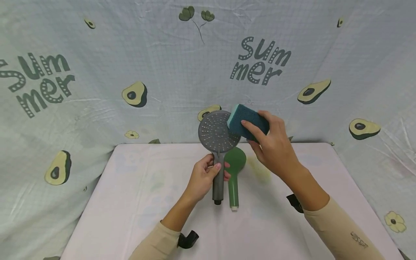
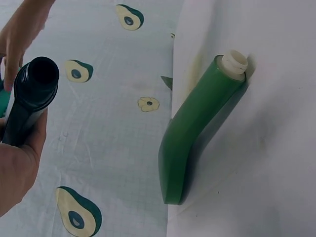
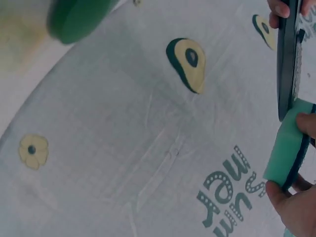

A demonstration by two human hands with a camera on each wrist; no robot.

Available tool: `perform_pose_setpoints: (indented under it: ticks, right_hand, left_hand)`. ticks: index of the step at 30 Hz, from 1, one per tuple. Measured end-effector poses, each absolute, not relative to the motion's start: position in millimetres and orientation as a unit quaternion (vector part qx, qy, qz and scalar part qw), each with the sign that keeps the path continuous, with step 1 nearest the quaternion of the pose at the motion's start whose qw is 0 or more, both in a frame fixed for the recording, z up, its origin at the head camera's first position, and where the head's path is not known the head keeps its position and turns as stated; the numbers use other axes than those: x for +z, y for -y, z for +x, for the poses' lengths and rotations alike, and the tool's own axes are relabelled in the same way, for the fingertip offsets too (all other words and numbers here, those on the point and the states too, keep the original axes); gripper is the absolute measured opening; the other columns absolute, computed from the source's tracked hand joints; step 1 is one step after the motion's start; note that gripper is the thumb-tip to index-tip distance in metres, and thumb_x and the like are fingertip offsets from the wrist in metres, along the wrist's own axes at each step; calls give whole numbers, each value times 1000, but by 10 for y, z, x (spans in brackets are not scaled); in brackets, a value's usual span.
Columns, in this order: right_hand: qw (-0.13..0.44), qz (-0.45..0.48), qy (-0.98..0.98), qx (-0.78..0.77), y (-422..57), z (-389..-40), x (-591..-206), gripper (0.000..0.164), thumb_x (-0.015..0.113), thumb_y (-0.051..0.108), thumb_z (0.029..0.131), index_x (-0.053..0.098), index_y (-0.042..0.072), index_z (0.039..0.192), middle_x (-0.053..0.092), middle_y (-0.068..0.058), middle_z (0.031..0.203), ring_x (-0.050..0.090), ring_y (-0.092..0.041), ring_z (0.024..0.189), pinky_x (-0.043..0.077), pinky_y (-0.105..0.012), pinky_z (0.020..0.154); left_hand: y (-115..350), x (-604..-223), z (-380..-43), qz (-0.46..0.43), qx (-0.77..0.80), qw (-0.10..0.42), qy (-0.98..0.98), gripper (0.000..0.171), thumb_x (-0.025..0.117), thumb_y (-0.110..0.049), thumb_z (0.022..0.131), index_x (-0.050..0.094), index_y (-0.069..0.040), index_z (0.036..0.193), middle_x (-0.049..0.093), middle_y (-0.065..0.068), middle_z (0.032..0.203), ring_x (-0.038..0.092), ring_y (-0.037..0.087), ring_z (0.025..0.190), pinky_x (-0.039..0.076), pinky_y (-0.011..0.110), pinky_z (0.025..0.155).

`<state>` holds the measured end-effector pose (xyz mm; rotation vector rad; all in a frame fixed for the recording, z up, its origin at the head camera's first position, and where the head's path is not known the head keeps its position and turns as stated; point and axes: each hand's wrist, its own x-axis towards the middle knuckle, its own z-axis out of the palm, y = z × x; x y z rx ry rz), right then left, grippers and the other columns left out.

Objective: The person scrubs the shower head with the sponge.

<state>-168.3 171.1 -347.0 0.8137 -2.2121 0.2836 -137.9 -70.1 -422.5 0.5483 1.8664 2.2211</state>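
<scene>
My left hand (image 1: pixel 204 177) grips the handle of a grey shower head (image 1: pixel 216 130), held up with its nozzle face toward me. In the left wrist view the threaded end of that shower head (image 2: pixel 35 84) points at the camera. My right hand (image 1: pixel 274 144) pinches a sponge (image 1: pixel 248 121), dark teal on its scrubbing side and light green on the other. The sponge's light green side (image 3: pixel 286 148) meets the edge of the nozzle face in the right wrist view. Behind the grey one, a green shower head (image 1: pixel 235 160) lies on the table, its white threaded end toward me.
The white-covered table (image 1: pixel 146 195) bears a faint yellowish stain (image 1: pixel 259 169) right of the green shower head. A printed cloth (image 1: pixel 172 65) with avocados and lettering hangs behind and at both sides. Black straps (image 1: pixel 188 240) show at both wrists.
</scene>
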Motion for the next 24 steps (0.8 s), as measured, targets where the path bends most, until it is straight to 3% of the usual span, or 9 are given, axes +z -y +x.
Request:
perform_pose_setpoints:
  ticks: [5,13,24]
  right_hand:
    - [346,340,861,152,-1552,-1628,-3616,62,83,9,87,58,15,143,42,-36,144,46,-52,129,50,-65,98]
    - [326,394,850,125,-1347,-1472,-3941,69,87,12,83,55,19,144,40,-32,145,47,-47,128,56,-58,95]
    - [354,311,863,180,-1439,-1706,-3509,63,80,9,90,54,18,146,38,-32,148,43,-50,131,51,-62,98]
  left_hand:
    - [711,-4205,-1383,179,760,85,-619,30,44,-5,110,47,10,135,63,35,119,75,12,84,64,38,84]
    - [752,-4219,-1409,183,763,65,-617,39,43,-14,112,44,5,146,62,32,116,74,14,86,63,36,86]
    - [732,-4218,-1367,196,775,92,-594,31,42,-8,111,45,11,135,57,42,118,75,12,87,63,35,87]
